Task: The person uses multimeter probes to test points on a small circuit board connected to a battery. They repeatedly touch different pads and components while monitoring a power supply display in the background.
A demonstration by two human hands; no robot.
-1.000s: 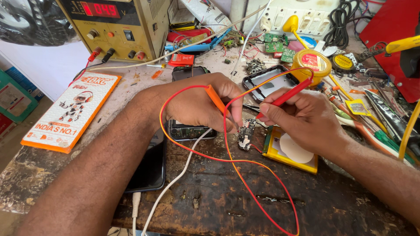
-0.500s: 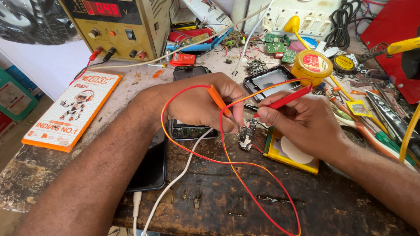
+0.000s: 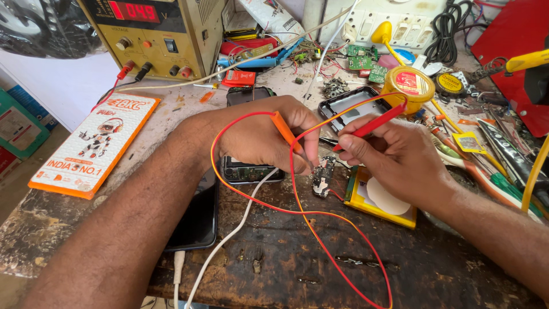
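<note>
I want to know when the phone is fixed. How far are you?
Done: the phone is opened and its small circuit board lies out on the table. In hand: the left hand holds an orange probe and the right hand a red probe, both aimed at the board. Left: the phone case lies apart, not yet refitted.

Right hand (image 3: 400, 157) shifted slightly; red probe (image 3: 366, 127) now lower, flatter, tip nearer small board (image 3: 323, 176). Red wire (image 3: 297, 212) loop resettled on tabletop (image 3: 297, 263).

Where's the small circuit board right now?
Head view, centre of the bench: the small circuit board lies between both hands, just left of the yellow battery, under the probe tips.
</note>
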